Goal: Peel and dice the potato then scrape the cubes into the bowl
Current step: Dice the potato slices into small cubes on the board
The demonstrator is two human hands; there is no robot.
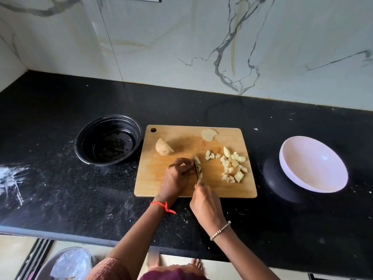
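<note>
A wooden cutting board (161, 178) lies on the black counter. My left hand (176, 178) holds a potato piece down on the board with curled fingers. My right hand (205, 203) grips a knife (196, 168), whose blade stands against that piece, with fresh cubes (198, 164) just right of it. A heap of potato cubes (232, 166) lies on the board's right side. A potato chunk (163, 147) sits at the board's upper left and a flat slice (209, 135) near its far edge. A pale empty bowl (314, 164) stands tilted to the right of the board.
A black round container (108, 140) sits left of the board, touching its edge. The marble wall (201, 47) rises behind the counter. White smears mark the counter (60, 199) at the left. Below the counter's front edge a bin with a plastic liner (70, 265) shows.
</note>
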